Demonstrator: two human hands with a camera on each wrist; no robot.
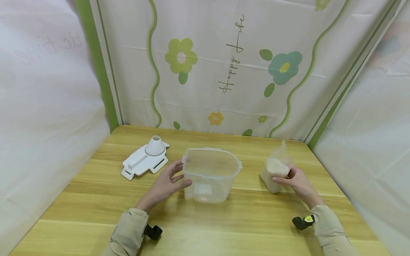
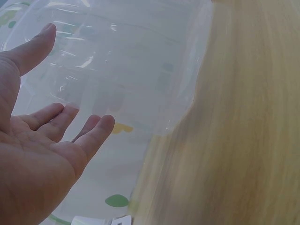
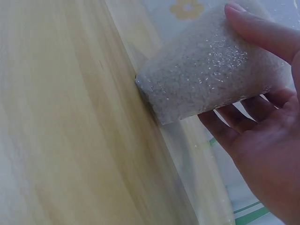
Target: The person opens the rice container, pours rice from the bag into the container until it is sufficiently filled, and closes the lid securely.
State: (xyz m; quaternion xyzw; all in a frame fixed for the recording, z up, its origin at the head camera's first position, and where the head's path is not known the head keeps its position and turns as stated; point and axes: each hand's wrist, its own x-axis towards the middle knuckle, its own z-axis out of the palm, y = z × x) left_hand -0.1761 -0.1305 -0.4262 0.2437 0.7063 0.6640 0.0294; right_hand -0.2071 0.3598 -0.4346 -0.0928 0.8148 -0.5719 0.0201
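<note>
A clear plastic container, lidless with clips at its rim, stands upright mid-table. My left hand is at its left side, thumb and fingers spread apart. In the left wrist view, the fingertips of this hand overlap the container's wall without curling round it. To the right, my right hand grips a clear bag of white rice, its loose top sticking up. The right wrist view shows the thumb on one side of the rice bag and the fingers on the other.
A white lid with a cone-shaped cap lies at the left back of the wooden table. A flowered curtain hangs behind the table, with pale sheets on both sides.
</note>
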